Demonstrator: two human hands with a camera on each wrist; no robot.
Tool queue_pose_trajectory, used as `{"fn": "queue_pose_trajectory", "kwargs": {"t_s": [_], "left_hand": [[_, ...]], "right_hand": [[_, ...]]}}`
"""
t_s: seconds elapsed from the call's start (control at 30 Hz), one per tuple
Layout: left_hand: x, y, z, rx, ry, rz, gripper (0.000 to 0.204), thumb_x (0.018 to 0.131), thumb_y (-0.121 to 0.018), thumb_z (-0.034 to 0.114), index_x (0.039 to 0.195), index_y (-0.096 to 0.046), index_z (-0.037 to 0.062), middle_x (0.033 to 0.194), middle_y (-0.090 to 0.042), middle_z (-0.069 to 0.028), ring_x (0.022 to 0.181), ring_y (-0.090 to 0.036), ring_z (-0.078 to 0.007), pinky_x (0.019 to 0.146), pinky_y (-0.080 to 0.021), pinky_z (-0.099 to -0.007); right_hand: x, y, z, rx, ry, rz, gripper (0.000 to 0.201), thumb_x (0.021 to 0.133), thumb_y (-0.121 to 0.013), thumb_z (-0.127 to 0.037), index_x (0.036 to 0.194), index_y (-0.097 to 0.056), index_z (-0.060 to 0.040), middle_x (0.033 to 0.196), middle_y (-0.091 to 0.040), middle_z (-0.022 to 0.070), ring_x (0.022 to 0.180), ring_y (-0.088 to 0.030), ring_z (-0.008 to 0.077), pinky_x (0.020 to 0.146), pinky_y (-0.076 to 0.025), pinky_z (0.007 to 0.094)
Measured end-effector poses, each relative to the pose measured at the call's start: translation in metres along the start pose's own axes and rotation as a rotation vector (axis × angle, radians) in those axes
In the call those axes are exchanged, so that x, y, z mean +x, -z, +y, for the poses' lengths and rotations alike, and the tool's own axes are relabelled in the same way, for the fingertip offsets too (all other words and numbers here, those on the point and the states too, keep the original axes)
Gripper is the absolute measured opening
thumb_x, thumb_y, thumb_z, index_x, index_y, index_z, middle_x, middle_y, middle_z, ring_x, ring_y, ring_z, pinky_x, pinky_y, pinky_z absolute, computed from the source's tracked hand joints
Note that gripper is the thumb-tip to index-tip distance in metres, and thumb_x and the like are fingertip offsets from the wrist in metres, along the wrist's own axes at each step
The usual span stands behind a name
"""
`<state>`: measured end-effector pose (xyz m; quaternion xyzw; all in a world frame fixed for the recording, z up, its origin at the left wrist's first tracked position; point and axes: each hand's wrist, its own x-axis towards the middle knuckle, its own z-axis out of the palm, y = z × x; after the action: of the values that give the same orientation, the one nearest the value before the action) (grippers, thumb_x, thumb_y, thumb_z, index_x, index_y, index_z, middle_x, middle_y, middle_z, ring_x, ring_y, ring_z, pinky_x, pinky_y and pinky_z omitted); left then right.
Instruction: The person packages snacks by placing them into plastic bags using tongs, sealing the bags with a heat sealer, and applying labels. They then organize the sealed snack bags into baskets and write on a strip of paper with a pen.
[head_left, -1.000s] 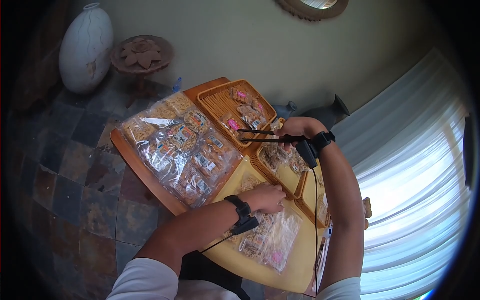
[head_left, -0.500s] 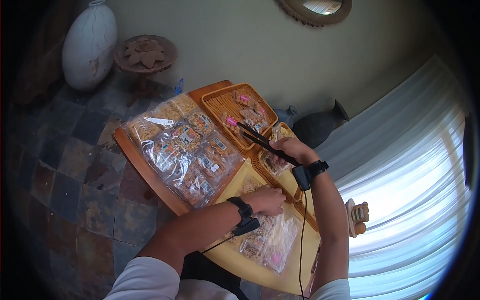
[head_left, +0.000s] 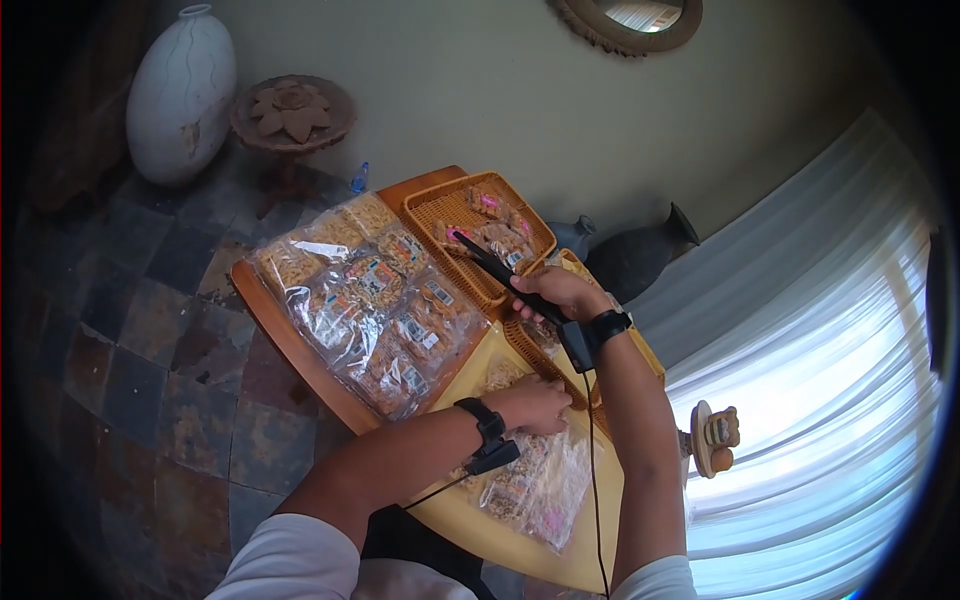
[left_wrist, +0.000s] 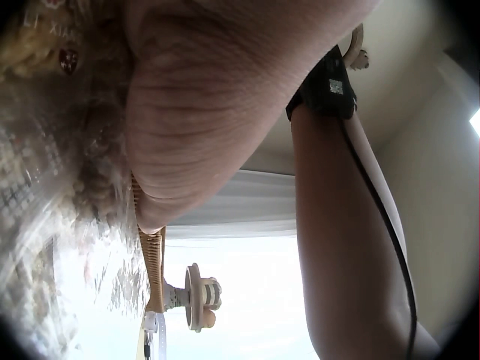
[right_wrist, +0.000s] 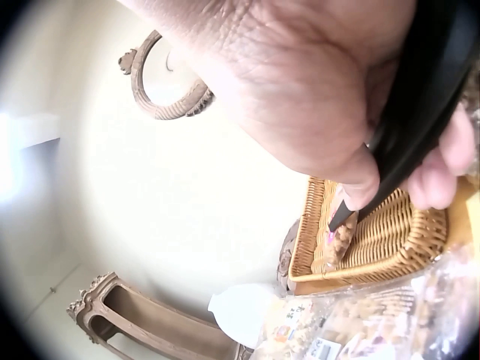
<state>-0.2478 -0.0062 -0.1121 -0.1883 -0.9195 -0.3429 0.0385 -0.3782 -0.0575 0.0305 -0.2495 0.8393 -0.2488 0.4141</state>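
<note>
My right hand grips black tongs, whose arms are close together. Their tips reach over the far wicker basket, right at a packet with a pink label in the right wrist view. Several more clear snack packets lie in that basket. My left hand is low over clear snack packets on the yellow tabletop, beside the nearer basket's edge. Its fingers are bent downward and their tips are hidden; I cannot tell whether they pinch anything.
Large clear bags of snack packs cover the brown left part of the table. Behind the right arm stand the nearer baskets, partly hidden. Dark vases stand behind the table, a white curtain hangs at right. A cable trails from the right wrist.
The right hand has come down and left, and the tongs' arms, apart a second ago, have drawn together by the pink-labelled packet. The left hand stays in place.
</note>
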Motion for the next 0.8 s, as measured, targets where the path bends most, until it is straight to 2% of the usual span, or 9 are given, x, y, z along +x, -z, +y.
{"fn": "queue_pose_trajectory", "kwargs": {"t_s": [0.17, 0.33, 0.47, 0.53, 0.6, 0.8], "left_hand": [[-0.001, 0.0, -0.001, -0.001, -0.003, 0.014, 0.058, 0.097, -0.066, 0.049, 0.139, -0.067, 0.0087, 0.142, -0.063, -0.0184, 0.131, -0.061, -0.0369, 0.112, -0.045, -0.048], [-0.004, 0.007, 0.005, 0.031, 0.028, -0.022, 0.058, 0.097, -0.066, 0.048, 0.14, -0.067, 0.0103, 0.141, -0.065, -0.02, 0.132, -0.062, -0.0381, 0.113, -0.046, -0.0481], [-0.006, 0.01, 0.005, 0.042, 0.021, 0.02, 0.061, 0.097, -0.066, 0.048, 0.145, -0.065, 0.0101, 0.141, -0.066, -0.0219, 0.131, -0.063, -0.0399, 0.114, -0.047, -0.0484], [-0.008, 0.01, 0.006, 0.056, 0.03, 0.019, 0.063, 0.097, -0.066, 0.048, 0.146, -0.064, 0.0099, 0.142, -0.067, -0.0222, 0.131, -0.063, -0.0405, 0.114, -0.047, -0.0484], [-0.01, 0.009, 0.005, 0.02, 0.017, 0.075, 0.06, 0.096, -0.067, 0.046, 0.143, -0.064, 0.0085, 0.14, -0.067, -0.0231, 0.129, -0.064, -0.0415, 0.113, -0.049, -0.0484], [-0.003, 0.003, -0.007, -0.011, -0.072, 0.075, 0.054, 0.094, -0.07, 0.04, 0.137, -0.065, 0.0074, 0.134, -0.069, -0.0234, 0.126, -0.065, -0.0409, 0.108, -0.051, -0.0464]], "right_hand": [[0.011, -0.01, 0.005, 0.044, 0.02, 0.037, 0.029, 0.11, -0.067, -0.027, 0.1, -0.07, 0.0001, 0.084, -0.073, 0.0061, 0.067, -0.068, 0.0134, 0.056, -0.055, 0.0283], [0.015, -0.015, 0.017, 0.114, 0.101, 0.075, 0.029, 0.109, -0.068, -0.025, 0.089, -0.067, -0.0049, 0.077, -0.069, 0.0032, 0.058, -0.059, 0.0114, 0.052, -0.049, 0.0275], [0.012, -0.018, 0.02, 0.117, 0.114, 0.094, 0.028, 0.109, -0.068, -0.024, 0.091, -0.068, -0.0028, 0.077, -0.068, 0.0037, 0.062, -0.061, 0.0117, 0.054, -0.051, 0.0279], [0.009, -0.021, 0.02, 0.134, 0.139, 0.116, 0.026, 0.109, -0.067, -0.023, 0.09, -0.067, -0.0053, 0.076, -0.068, 0.0031, 0.057, -0.059, 0.0112, 0.051, -0.048, 0.0271], [0.005, -0.021, 0.02, 0.153, 0.155, 0.108, 0.025, 0.109, -0.067, -0.023, 0.091, -0.067, -0.0053, 0.076, -0.068, 0.003, 0.057, -0.059, 0.0111, 0.051, -0.048, 0.0269], [-0.041, -0.014, 0.032, 0.288, 0.227, 0.084, 0.023, 0.109, -0.067, -0.022, 0.094, -0.067, -0.0052, 0.077, -0.068, 0.0023, 0.058, -0.06, 0.0093, 0.052, -0.048, 0.0254]]}}
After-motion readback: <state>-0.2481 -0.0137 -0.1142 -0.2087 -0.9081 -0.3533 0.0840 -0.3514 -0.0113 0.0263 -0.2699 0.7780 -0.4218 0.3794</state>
